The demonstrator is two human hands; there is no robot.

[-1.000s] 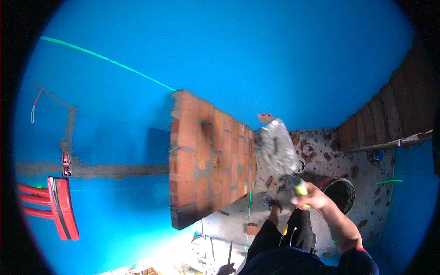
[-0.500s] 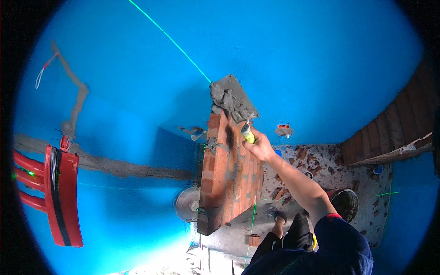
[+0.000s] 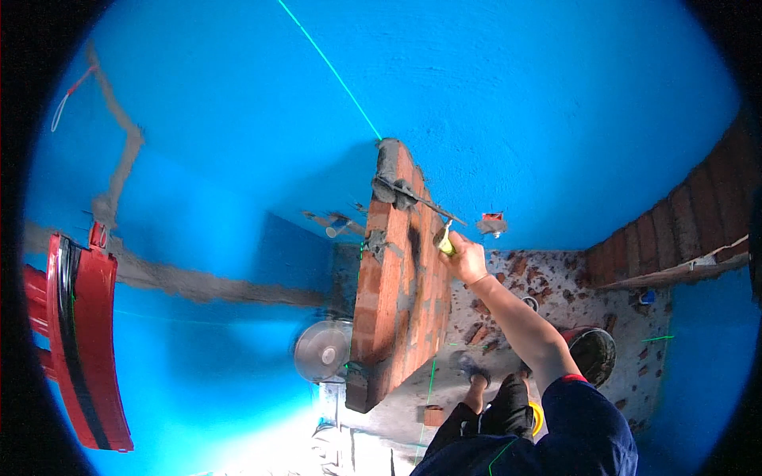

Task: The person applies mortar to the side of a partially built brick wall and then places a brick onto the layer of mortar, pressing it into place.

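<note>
My right hand [image 3: 467, 262] is closed round the yellow-green handle of a trowel [image 3: 448, 241]. The trowel's blade is tilted nearly edge-on across the top of a narrow brick wall [image 3: 390, 305], with grey mortar [image 3: 403, 196] clinging under and beside it. More mortar covers the wall's far end, where it meets the blue wall [image 3: 516, 119]. My left hand is outside the picture.
A bucket [image 3: 591, 355] stands on the debris-strewn floor [image 3: 548, 278] at right. A round fan-like disc [image 3: 321, 351] is left of the brick wall; a red metal frame [image 3: 87, 341] is farther left. Brick steps [image 3: 675, 222] rise at right. A green laser line [image 3: 333, 71] crosses the blue wall.
The trowel has turned from flat, with a mortar load on top, to nearly edge-on. My right hand has moved slightly right and nearer, and mortar now lies on the brick top.
</note>
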